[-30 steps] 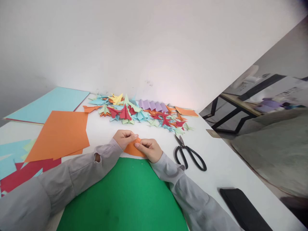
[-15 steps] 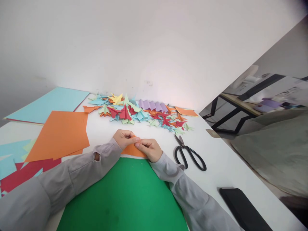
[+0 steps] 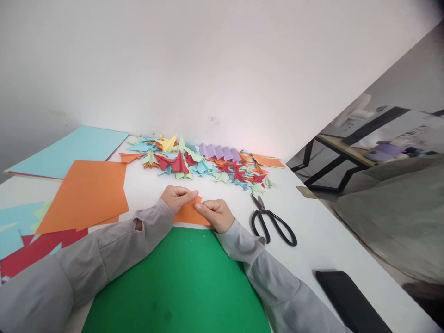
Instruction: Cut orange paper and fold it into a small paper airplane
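Note:
A small piece of orange paper is between my hands, at the far edge of a green mat. My left hand grips its upper left part with thumb and fingers. From the other side, my right hand pinches it near the top, where a small corner sticks up between the two thumbs. My fingers hide the paper's side edges. Black-handled scissors lie with blades apart to the right of my right hand.
Folded paper shapes in several colours are heaped by the wall, with a pleated purple strip. Large orange sheets, a light blue sheet and red scraps lie left. A black flat object lies front right.
My left thumb has shifted slightly up and away from the right thumb, so a little orange corner now shows between them. Everything else stays in place.

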`<state>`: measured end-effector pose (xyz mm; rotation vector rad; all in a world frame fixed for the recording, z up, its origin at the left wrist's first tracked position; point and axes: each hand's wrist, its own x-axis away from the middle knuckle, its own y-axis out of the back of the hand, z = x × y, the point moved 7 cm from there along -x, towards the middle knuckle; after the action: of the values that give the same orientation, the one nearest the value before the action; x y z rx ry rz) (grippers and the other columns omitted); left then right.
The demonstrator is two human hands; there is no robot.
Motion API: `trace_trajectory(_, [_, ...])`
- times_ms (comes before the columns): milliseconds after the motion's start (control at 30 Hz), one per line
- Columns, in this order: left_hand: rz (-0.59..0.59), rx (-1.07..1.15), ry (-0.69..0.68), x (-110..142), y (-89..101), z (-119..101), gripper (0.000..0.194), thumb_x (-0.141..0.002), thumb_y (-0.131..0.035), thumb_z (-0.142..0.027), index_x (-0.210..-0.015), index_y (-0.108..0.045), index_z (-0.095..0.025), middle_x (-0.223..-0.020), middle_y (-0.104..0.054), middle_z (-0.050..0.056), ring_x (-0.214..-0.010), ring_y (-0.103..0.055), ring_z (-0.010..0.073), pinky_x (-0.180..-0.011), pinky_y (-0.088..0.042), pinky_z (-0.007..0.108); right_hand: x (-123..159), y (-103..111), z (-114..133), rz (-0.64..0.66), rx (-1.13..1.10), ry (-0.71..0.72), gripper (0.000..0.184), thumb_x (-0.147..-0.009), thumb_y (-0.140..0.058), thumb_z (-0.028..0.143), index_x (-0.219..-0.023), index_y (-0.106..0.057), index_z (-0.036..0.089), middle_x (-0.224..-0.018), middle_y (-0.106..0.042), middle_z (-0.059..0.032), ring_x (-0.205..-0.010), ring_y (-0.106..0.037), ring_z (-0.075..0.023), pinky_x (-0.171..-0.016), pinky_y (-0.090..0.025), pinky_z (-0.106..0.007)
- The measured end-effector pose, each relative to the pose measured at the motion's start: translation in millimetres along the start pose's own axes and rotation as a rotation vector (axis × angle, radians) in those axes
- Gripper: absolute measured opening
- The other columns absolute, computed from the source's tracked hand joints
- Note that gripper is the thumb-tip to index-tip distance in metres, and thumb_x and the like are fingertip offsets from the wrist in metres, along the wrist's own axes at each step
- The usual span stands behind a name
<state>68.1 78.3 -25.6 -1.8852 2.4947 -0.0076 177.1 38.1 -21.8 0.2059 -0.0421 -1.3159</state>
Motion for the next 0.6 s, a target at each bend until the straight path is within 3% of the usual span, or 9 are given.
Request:
trace_trajectory(233, [-0.112,0.099,0.098,2,7.5,1,0.035,-0.047,-0.074,-0.047,-0.052,-0.066,-0.014,-0.047,-0.057,-0.002,-0.047,-0.046,0.0075,-0.045,-0.033,0.020,5,7,-10,-0.135,-0.120,-0.115,0.057,-0.070,-0.053,0.061,-0.036,-0.035,0.019,-0.030,-0.030,0.0069,-0.030,-0.022,-0.0041,-0.034,-0.010,-0.023])
trace_trajectory(333, [-0.102,0.137,0.147,3,6.4,4,0.032,-0.045,-0.077,-0.043,-0.052,-0.066,-0.014,-0.046,-0.057,-0.002,-0.045,-0.046,0.0070,-0.044,-0.033,0.019,5,11,-11,-0.176,-0.135,-0.121,0.057,-0.069,-0.055,0.061,-0.036,-0.037,0.018,-0.028,-0.033,0.0062,-0.028,-0.024,-0.0045,-0.032,-0.011,-0.023])
trace_trajectory(467, [-0.041,0.152,0.135,3,2.3,6,0.027,-0.043,-0.078,-0.035,-0.056,-0.067,-0.014,-0.050,-0.061,-0.001,-0.047,-0.049,0.0083,-0.047,-0.036,0.020,4,9,-11,-0.100,-0.142,-0.101,0.057,-0.067,-0.058,0.059,-0.036,-0.032,0.018,-0.029,-0.028,0.0079,-0.030,-0.020,-0.0030,-0.034,-0.009,-0.022])
trace_trajectory(600, [0.046,0.099,0.089,1,-2.5,6,0.026,-0.041,-0.079,-0.031,-0.052,-0.065,-0.013,-0.045,-0.057,-0.001,-0.044,-0.045,0.0071,-0.044,-0.032,0.020,4,5,-13,-0.040,-0.102,-0.095,0.057,-0.068,-0.057,0.058,-0.037,-0.031,0.019,-0.029,-0.025,0.0084,-0.031,-0.018,-0.0027,-0.034,-0.008,-0.022])
